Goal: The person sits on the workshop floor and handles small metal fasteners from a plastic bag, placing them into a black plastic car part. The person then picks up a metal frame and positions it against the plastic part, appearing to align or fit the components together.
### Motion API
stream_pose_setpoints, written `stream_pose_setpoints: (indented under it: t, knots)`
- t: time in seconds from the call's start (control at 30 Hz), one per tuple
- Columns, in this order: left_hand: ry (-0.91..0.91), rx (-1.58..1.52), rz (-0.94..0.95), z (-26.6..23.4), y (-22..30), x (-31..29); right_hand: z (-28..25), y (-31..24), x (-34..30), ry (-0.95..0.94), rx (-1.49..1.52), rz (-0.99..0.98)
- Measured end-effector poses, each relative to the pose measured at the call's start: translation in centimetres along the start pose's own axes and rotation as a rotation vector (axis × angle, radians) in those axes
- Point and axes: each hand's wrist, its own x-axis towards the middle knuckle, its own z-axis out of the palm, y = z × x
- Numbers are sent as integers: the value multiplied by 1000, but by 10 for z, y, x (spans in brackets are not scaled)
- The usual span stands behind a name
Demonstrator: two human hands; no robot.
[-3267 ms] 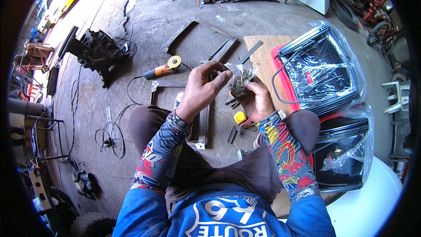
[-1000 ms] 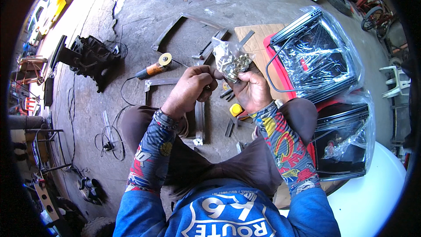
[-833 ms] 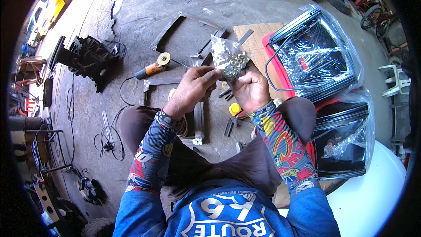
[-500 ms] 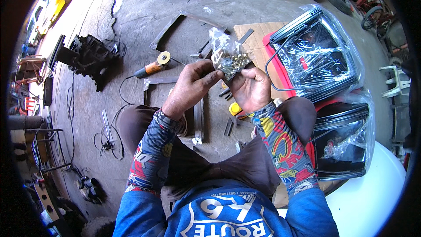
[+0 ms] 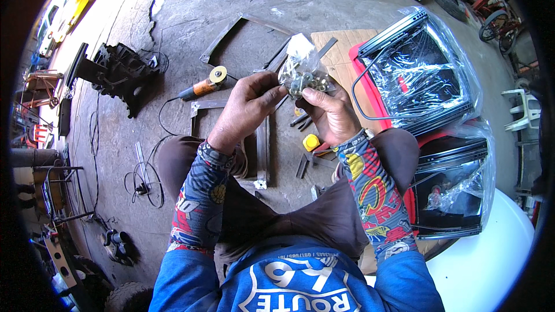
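Observation:
A clear plastic bag of brass-coloured nuts and other small hardware (image 5: 304,75) is held up between my hands, above the floor in front of my knees. My left hand (image 5: 250,104) pinches the bag's left edge, thumb against curled fingers. From the right, my right hand (image 5: 333,111) grips its lower part with the thumb lying over the front; the fingers behind are mostly hidden. The hardware lies bunched at the bottom of the bag, and the crumpled upper plastic stands up.
An angle grinder (image 5: 202,85) lies left of my hands, beside steel frame pieces (image 5: 263,159). A yellow tape measure (image 5: 311,142) sits below my right hand. Plastic-wrapped seats (image 5: 419,72) stand at the right on cardboard (image 5: 332,52). A dark engine block (image 5: 118,75) rests far left.
My right thumb has come over the front of the bag, and the right hand has closed on it. The bag has turned slightly, its top now more upright.

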Motion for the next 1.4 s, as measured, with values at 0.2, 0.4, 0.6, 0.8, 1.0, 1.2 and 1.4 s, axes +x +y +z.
stream_pose_setpoints:
  t: [0.2,0.4,0.6,0.8,1.0,1.2,1.4]
  knots:
    - [-9,-3,-25,-2,3,-1,-1,0,1,39,16,-15]
    - [-44,-35,9,-5,0,-2,-6,1,3,-25,-126,-71]
    - [-13,-63,10,-1,-2,-1,-1,-1,0,-41,-211,-124]
    - [19,-63,11,3,0,0,0,-5,-3,-136,-253,-38]
    - [19,-204,-52,2,4,-1,3,3,-4,-45,-87,-96]
    - [12,-245,-34,3,6,-1,-1,7,-2,-37,70,-72]
    - [-35,-226,-27,4,2,-1,-8,13,1,-36,161,-56]
